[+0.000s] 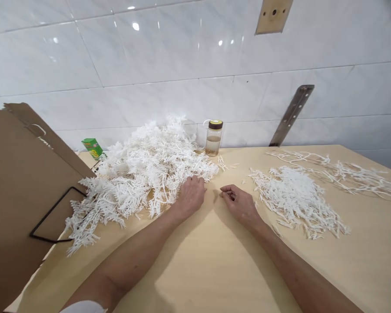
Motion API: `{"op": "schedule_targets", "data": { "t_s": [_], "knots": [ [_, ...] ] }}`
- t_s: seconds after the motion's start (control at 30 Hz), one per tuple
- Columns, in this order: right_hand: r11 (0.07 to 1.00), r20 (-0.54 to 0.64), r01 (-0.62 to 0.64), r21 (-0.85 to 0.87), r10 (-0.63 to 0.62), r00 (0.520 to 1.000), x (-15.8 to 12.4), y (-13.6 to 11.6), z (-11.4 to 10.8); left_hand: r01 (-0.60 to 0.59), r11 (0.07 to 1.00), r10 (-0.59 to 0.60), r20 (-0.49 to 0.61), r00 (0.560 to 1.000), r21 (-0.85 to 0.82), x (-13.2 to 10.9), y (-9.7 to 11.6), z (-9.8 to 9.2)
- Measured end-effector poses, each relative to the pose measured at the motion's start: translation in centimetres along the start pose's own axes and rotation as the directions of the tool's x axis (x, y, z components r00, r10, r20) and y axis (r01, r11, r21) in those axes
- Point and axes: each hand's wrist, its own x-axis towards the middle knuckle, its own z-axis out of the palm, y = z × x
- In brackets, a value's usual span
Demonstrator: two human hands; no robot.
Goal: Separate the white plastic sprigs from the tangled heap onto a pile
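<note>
My left hand (193, 191) is closed at the right edge of a large heap of white feathery artificial sprigs (150, 163). Its fingers curl inward, and whatever they grip, if anything, is hidden. My right hand (238, 202) is closed in a pinch a short way to the right, thumb against fingertips, with anything between them too small to make out. Bare table shows between the two hands. To the right of my right hand lies a flatter pile of small loose white pieces (298, 200). Behind that pile stretch long stripped white stems (342, 174).
A lidded clear bottle (213, 141) of liquid stands by the tiled wall behind the heap. A green box (94, 148) sits at the back left. Cardboard (29, 187) and a black wire frame (45, 221) border the left side of the wooden table (202, 269).
</note>
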Motion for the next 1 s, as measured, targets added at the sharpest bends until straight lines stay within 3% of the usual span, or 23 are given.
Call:
{"op": "schedule_targets", "data": {
  "t_s": [0.07,0.17,0.33,0.5,0.6,0.77,0.9,1.0],
  "knots": [
    [1.000,0.006,0.003,0.000,-0.003,1.000,0.0,0.3,0.1,0.001,0.999,-0.002,0.006,1.000,0.032,-0.2,-0.1,0.6],
    [0.999,0.021,-0.018,0.028,0.018,1.000,0.1,0.7,0.3,-0.059,0.998,0.060,-0.077,0.995,0.019,-0.5,0.2,0.5],
    [0.996,0.012,-0.048,0.068,0.047,0.999,0.1,0.4,0.1,-0.239,0.971,0.234,-0.162,0.959,-0.010,-2.0,2.6,0.1],
    [0.985,0.106,0.166,0.049,-0.170,0.980,-0.5,-0.5,-0.8,-0.493,0.866,0.463,-0.240,0.854,-0.086,-3.5,4.8,0.8],
    [0.971,0.126,0.202,0.123,-0.218,0.968,-0.6,-0.4,-1.0,-0.546,0.819,0.485,-0.298,0.822,-0.174,-3.4,4.6,0.4],
    [0.985,-0.009,0.143,0.098,-0.142,0.990,-0.3,0.4,-0.4,-0.444,0.826,0.309,-0.380,0.872,-0.348,-1.1,1.1,-0.1],
    [0.975,0.018,0.076,0.209,-0.082,0.996,-0.7,0.2,-0.3,-0.207,0.948,0.130,-0.302,0.944,-0.240,1.1,-2.3,1.2],
    [0.920,0.057,-0.015,0.392,-0.008,0.998,-1.2,-0.6,-1.1,-0.068,0.989,0.031,-0.270,0.962,-0.132,2.0,-3.7,1.8]
  ]
}}
